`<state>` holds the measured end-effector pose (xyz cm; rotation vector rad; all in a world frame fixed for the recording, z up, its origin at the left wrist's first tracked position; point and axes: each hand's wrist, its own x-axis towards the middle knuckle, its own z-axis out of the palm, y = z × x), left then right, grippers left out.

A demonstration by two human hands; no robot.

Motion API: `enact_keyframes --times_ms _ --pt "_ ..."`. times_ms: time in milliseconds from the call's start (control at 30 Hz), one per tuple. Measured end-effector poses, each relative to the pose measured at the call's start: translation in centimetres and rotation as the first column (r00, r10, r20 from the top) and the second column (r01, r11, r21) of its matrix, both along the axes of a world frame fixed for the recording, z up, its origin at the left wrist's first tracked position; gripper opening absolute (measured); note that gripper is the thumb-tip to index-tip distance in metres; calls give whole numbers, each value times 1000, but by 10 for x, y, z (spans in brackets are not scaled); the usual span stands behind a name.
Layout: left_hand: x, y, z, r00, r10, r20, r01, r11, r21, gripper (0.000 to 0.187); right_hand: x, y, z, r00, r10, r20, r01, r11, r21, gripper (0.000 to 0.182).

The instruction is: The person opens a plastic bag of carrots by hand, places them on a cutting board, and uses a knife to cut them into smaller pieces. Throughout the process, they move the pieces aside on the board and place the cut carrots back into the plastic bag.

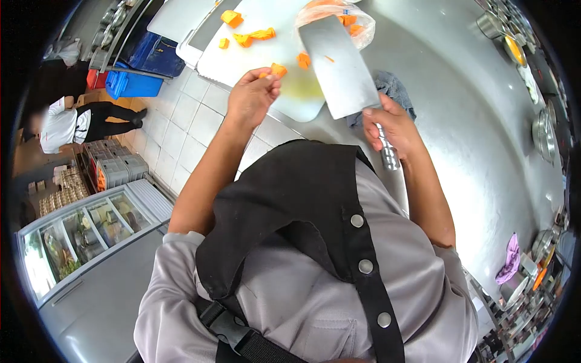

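My right hand [390, 130] is wrapped round the metal handle of a wide cleaver [340, 66], whose blade lies over the right part of the white cutting board [302, 100]. My left hand [253, 97] pinches an orange chunk [278, 70] above the board's near edge. Farther up the board are more orange pieces [232, 19], some small, some long and peel-like [255, 37]. A clear plastic bag [363, 33] with orange pieces in it sits behind the blade, partly hidden by it. One more orange piece [304, 60] is left of the blade.
A grey cloth [393, 91] lies on the steel counter [448, 103] beside my right hand. Pans and bowls [543, 134] and a purple cloth [508, 259] are at the right. At the left are a blue bin [133, 83], a glass-topped freezer [97, 230] and a person [66, 125].
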<state>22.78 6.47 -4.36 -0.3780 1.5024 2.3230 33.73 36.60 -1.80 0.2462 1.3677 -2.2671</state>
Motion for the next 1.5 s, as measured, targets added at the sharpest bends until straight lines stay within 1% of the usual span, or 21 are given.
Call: enact_keyframes --times_ms 200,300,367,400,500,567,633,667,733,767,833,867,933,967,1100,1167,1300,1367,1400,1467,1500 --pt "-5 -27 12 988 153 -15 -153 988 2 17 12 19 -11 999 -45 -1 45 999 -14 20" --pt "-13 -32 12 990 130 -56 -129 992 12 17 19 19 -11 999 -41 -8 41 999 -2 17" --pt "-18 -31 16 990 121 -79 -122 992 -9 17 26 21 -6 999 -49 13 47 990 133 16" --pt "-20 -29 17 990 112 -82 -115 993 -33 17 30 23 -6 999 -46 10 45 989 138 16" --pt "-29 -26 22 991 96 -94 -105 990 -92 18 41 33 -4 1000 29 1 -27 947 320 24" --pt "-36 -23 20 993 76 -93 -88 988 -127 20 46 34 2 998 44 40 -56 927 370 25" --pt "-49 -12 13 951 -188 -246 66 900 -431 26 50 34 4 991 72 110 -110 909 402 26" --pt "-58 -6 9 948 -198 -250 77 903 -422 26 51 31 1 992 57 109 -97 906 411 26" --pt "-81 9 -3 698 -626 -348 22 505 -863 35 54 21 -3 995 17 101 -58 902 428 25" --pt "-90 18 -10 684 -638 -354 37 514 -857 35 55 13 0 996 -4 85 -36 885 463 24" --pt "-103 36 -14 461 -872 -166 -35 169 -985 37 59 -6 1 995 -63 75 20 877 479 22" --pt "-107 44 -16 441 -879 -183 -34 187 -982 37 58 -15 2 993 -98 61 56 873 484 21" --pt "-107 58 -13 331 -944 -5 -55 -14 -998 40 60 -35 8 985 -164 59 109 843 526 17" --pt "-109 62 -11 291 -956 19 -41 -32 -999 36 62 -43 8 982 -183 51 128 836 534 16" --pt "-126 62 -20 120 -993 -16 -15 14 -1000 32 71 -79 17 959 -272 78 177 791 585 18" --pt "-137 60 -20 28 -999 -22 87 25 -996 28 74 -100 15 936 -337 97 219 777 590 20" --pt "-160 49 -32 -17 -992 -126 188 121 -975 26 79 -140 13 916 -398 50 257 678 688 23" --pt "-167 38 -28 121 -975 -187 403 221 -888 23 81 -158 13 890 -452 54 295 662 689 23" --pt "-168 29 -18 108 -977 -186 409 214 -887 23 83 -167 13 870 -489 56 322 652 686 24" --pt "-169 7 7 374 -918 -130 709 374 -598 19 84 -182 14 848 -527 56 331 609 720 24" --pt "-170 -7 11 369 -920 -130 713 370 -595 19 85 -188 14 834 -549 56 326 572 752 24"
